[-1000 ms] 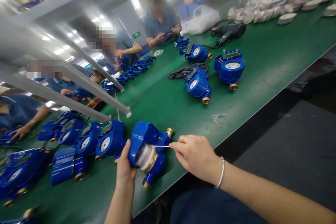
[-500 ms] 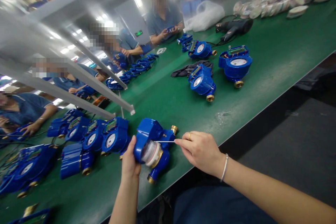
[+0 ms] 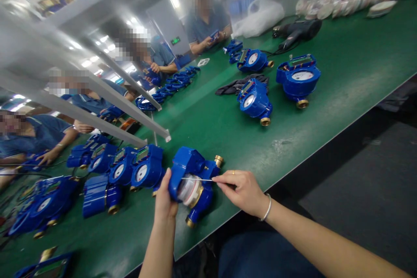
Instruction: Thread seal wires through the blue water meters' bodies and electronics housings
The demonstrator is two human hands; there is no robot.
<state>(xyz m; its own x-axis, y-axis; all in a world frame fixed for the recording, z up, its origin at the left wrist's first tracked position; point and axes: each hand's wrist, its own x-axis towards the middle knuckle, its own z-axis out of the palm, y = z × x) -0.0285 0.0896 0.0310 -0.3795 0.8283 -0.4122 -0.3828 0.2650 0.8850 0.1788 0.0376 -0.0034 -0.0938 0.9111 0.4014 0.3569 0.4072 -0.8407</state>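
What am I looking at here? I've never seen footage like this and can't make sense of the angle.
There is one view, from a camera worn on a person's head, looking down at their own two bare hands; there is no machine. The left hand grips a blue water meter tilted on its side at the near edge of a long green workbench. The right hand pinches a thin metal pin or wire whose tip is at the meter. More blue water meters stand in a row to the left and farther up the bench. Other people sit along the far side, handling blue parts.
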